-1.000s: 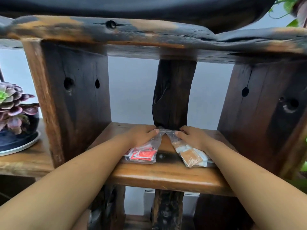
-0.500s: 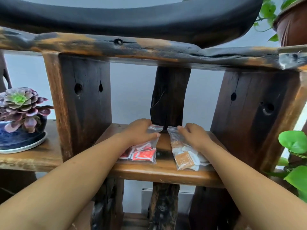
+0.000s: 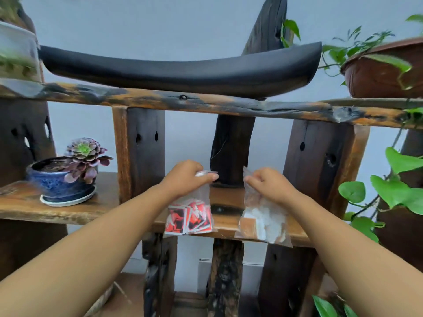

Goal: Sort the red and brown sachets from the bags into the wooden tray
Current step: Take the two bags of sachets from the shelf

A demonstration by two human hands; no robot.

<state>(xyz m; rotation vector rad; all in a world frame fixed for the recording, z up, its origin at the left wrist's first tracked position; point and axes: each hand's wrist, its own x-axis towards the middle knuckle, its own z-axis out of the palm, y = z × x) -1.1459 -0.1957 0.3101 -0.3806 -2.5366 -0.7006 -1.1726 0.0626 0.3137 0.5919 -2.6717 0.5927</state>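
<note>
My left hand (image 3: 186, 177) pinches the top of a clear bag of red sachets (image 3: 190, 217), which hangs in front of the wooden shelf (image 3: 226, 221). My right hand (image 3: 266, 183) pinches the top of a second clear bag holding brown and white sachets (image 3: 263, 221), hanging just to the right. Both bags are lifted, their lower ends level with the shelf's front edge. A long dark curved wooden tray (image 3: 180, 73) rests on the upper beam above the hands.
A dark wooden post (image 3: 230, 149) stands behind and between the bags, with thick uprights (image 3: 142, 152) on either side. A succulent in a blue pot (image 3: 66, 177) sits on the shelf at left. Leafy vines (image 3: 398, 193) and a brown pot (image 3: 384, 72) crowd the right.
Both hands have closed on the bag tops and lifted the bags off the shelf, so they hang upright. The view has pulled back and tilted up, showing the tray.
</note>
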